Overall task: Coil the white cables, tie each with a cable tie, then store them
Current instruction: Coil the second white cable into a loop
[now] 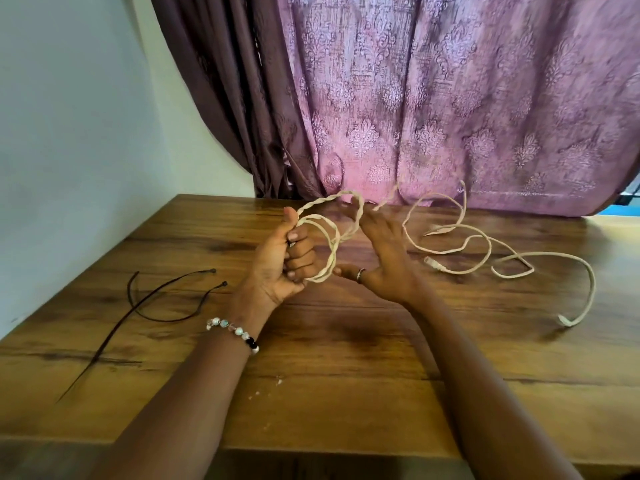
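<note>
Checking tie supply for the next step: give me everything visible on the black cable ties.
The black cable ties lie loose on the wooden table, to the left of the left hand, touched by nothing. They look like thin, flexible plastic strips. Two small heads show at their far right ends; the strips curve and cross, with one long straight tail running toward the near left edge. None is looped closed.

left hand [282, 261]: fingers curled, gripping | right hand [384, 252]: fingers spread

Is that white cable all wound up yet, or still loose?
Partly wound. The left hand grips a few loops of the white cable; the rest sprawls loose across the table.
</note>
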A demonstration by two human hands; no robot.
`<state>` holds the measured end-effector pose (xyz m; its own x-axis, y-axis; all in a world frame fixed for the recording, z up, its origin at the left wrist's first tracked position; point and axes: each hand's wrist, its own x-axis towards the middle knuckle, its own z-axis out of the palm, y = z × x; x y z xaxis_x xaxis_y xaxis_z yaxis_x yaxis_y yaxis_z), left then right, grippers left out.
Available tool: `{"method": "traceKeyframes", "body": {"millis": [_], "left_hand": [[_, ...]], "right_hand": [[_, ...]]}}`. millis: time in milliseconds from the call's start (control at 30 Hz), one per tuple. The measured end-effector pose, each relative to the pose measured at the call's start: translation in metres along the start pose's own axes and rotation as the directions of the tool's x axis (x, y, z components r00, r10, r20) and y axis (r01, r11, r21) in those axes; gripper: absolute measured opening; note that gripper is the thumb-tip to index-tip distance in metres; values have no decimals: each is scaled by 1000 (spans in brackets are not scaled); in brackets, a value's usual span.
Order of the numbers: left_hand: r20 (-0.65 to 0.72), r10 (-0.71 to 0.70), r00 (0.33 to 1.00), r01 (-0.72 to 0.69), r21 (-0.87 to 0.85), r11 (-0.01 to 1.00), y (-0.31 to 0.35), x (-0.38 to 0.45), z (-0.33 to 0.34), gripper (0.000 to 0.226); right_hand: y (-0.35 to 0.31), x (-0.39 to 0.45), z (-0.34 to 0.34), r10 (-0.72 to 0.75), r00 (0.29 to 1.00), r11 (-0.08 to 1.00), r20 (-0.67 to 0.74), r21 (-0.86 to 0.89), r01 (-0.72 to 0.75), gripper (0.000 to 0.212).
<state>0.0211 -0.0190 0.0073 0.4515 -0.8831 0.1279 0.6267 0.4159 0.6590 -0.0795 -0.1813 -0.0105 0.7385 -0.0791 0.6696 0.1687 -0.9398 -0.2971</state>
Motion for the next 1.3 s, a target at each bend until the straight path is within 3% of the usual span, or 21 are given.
{"method": "traceKeyframes", "body": {"millis": [133,300,433,500,567,667,767,833,867,967,1033,1100,1200,1300], "left_hand": [[57,-7,998,8,-15,1000,1,0,-2,54],[123,55,991,-41,-112,993,10,-2,-12,53],[107,78,991,-65,-117,991,9,0,-12,58],[51,112,992,-106,-107,989,7,0,-8,60],[-22,180,983,-182,-140,973,7,2,-7,63],[-178,295,939,-332,-238,913,13,3,-12,64],[-258,353,899,-417,-260,871,17,4,-17,63],[-278,368,887,-437,-253,863,17,4,-16,61],[-283,375,883,-444,-240,863,16,4,-15,59],[-297,405,865,-450,-101,887,14,5,-12,51],[-306,438,845,-450,37,892,12,6,-11,45],[-320,485,814,-449,182,875,8,9,-10,40],[-228,518,825,-382,450,807,-2,15,-14,37],[-125,414,902,-212,707,674,-17,14,-13,49]], "right_hand": [[3,-1,9,126,987,985,100,107,-136,49],[-3,-2,7,154,982,877,105,444,-185,11],[-19,-6,7,141,960,742,241,616,-264,39],[-24,-4,10,148,942,765,300,569,-302,34],[-25,-3,12,169,948,793,271,533,-294,22],[-28,-1,6,197,980,824,28,538,-181,17],[-25,0,-1,138,930,979,-340,189,-76,21],[-20,-2,0,133,902,982,-411,-72,-177,17],[-18,-4,1,152,914,959,-376,-168,-228,20],[-15,-6,9,134,985,938,-106,-308,-161,27],[-19,-6,8,17,999,974,43,-228,-7,36],[-29,-7,8,-80,986,983,146,-152,103,31],[-43,-6,11,-206,954,968,219,-94,231,19],[-48,-2,9,-234,955,972,182,25,233,13]]}}
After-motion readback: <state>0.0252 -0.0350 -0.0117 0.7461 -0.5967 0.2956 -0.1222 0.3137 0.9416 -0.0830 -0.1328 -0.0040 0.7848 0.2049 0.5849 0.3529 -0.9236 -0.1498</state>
